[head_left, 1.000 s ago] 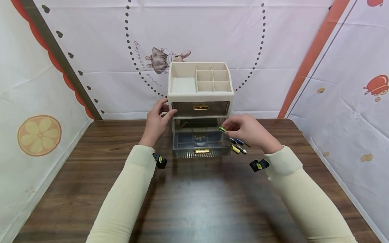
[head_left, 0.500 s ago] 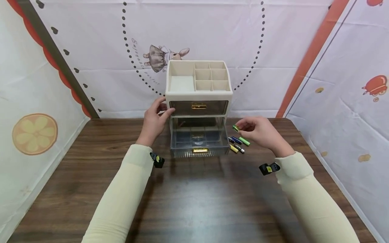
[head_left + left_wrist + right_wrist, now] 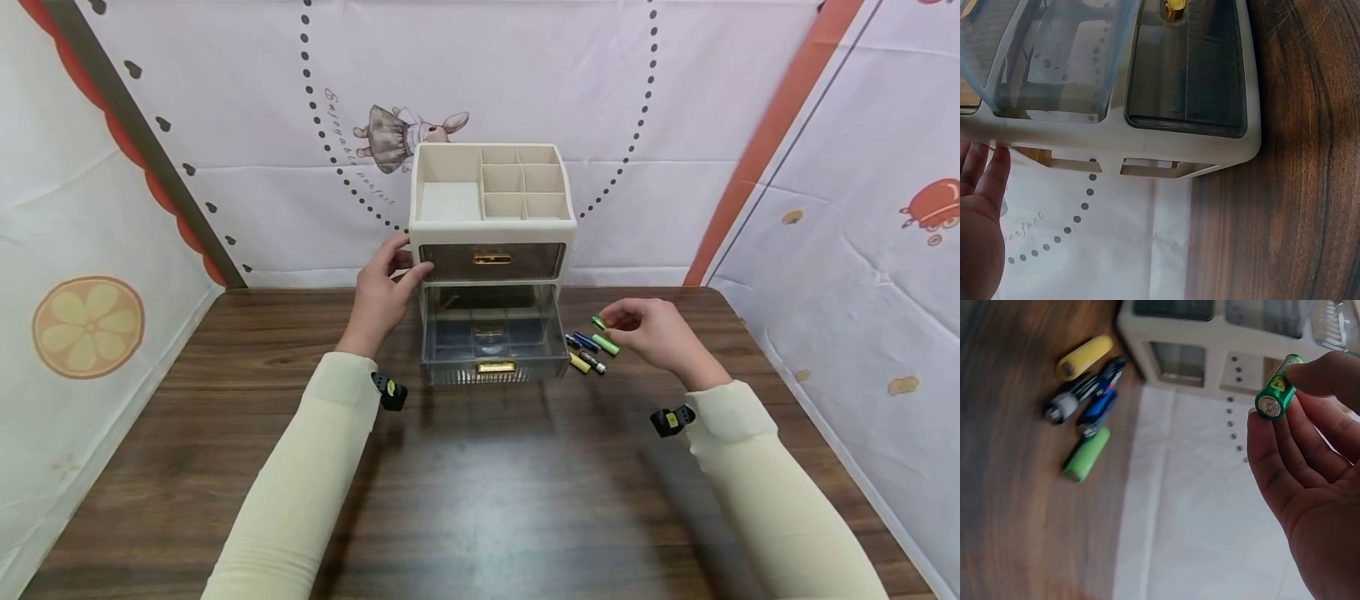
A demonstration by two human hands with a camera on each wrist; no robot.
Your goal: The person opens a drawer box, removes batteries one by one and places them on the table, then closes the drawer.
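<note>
A cream desktop drawer organizer [image 3: 491,227] stands against the back wall, its clear lower drawer [image 3: 450,372] pulled out and its upper drawer [image 3: 450,263] closed. My left hand [image 3: 377,304] holds the organizer's left side, thumb on the front edge and fingers round the side. To the right of the drawer, my right hand [image 3: 660,337] pinches a green battery [image 3: 1277,390] between thumb and fingers, its flat end facing the right wrist camera. Several other batteries lie on the table just below it, among them a light green one [image 3: 606,344] and a yellow one [image 3: 579,362].
A dark wooden table [image 3: 465,492] carries everything. Compartments [image 3: 523,179] form the organizer's top. A printed white cloth [image 3: 255,108] hangs behind and along both sides.
My right hand has moved right, from the open drawer's right edge to above the loose batteries, with the green battery still pinched. My left hand keeps its place on the organizer.
</note>
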